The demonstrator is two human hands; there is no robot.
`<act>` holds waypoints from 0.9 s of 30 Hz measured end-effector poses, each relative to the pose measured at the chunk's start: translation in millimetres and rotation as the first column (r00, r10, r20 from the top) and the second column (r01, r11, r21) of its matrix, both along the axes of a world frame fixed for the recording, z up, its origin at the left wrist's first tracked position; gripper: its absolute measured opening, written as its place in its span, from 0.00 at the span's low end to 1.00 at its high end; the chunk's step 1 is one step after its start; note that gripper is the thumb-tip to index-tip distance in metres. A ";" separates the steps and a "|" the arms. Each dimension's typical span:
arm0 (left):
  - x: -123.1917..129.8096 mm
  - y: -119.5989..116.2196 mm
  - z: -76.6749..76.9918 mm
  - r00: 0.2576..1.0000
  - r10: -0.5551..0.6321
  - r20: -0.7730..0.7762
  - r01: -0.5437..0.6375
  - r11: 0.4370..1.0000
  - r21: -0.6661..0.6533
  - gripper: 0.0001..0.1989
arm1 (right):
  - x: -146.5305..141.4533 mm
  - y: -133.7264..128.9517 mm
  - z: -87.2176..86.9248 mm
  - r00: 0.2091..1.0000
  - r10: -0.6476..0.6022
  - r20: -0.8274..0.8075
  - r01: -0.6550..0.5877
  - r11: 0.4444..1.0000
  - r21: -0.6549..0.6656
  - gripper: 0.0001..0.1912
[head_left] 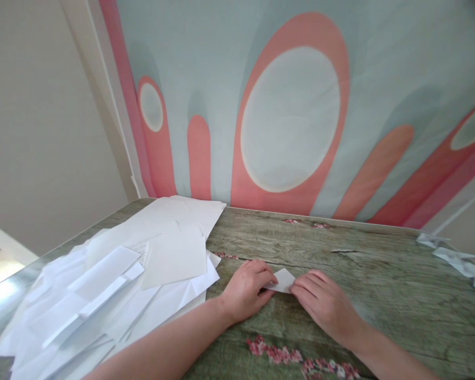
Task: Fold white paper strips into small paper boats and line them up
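Observation:
A small folded piece of white paper (283,279) lies between my two hands, low over the wood-patterned table. My left hand (248,290) grips its left end, fingers curled over the edge and thumb beneath. At the right end, my right hand (325,302) pinches the paper with its fingertips, the thumb hidden under the fingers. The paper's top edge rises to a blunt point between the hands. Left of my left arm spreads a heap of white paper sheets (176,258), some flat and some creased.
The table (380,274) has a wood-grain surface with printed pink flowers (277,352). Several folded white paper pieces (459,262) lie along the far right edge. Behind the table stands a blue-grey backdrop (221,63) with coral shapes.

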State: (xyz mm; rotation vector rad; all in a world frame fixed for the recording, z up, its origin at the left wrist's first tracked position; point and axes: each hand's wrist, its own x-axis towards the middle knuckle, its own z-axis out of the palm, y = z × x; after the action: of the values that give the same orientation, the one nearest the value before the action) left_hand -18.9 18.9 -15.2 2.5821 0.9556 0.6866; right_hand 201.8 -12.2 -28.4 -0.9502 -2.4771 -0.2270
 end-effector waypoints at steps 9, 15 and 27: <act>1.1 1.2 0.3 0.999 -0.006 -0.039 0.006 1.000 0.002 0.04 | -0.8 1.4 -1.4 0.999 -0.032 -0.032 0.029 0.995 -0.096 0.11; 1.5 0.9 -0.7 0.999 0.016 -0.042 -0.016 1.000 -0.003 0.05 | 3.1 3.9 -4.9 0.990 -0.094 -0.104 0.069 0.974 -0.218 0.09; 1.1 1.6 1.5 0.997 0.074 -0.001 -0.074 0.995 -0.070 0.05 | 17.4 10.3 2.3 0.931 -0.249 -0.265 0.019 0.761 -0.648 0.12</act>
State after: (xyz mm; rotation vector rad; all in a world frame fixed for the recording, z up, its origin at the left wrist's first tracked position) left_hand -17.8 20.4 -13.7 2.4957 1.0600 0.6625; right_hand 219.2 -1.9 -26.1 -1.3069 -2.1688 0.7374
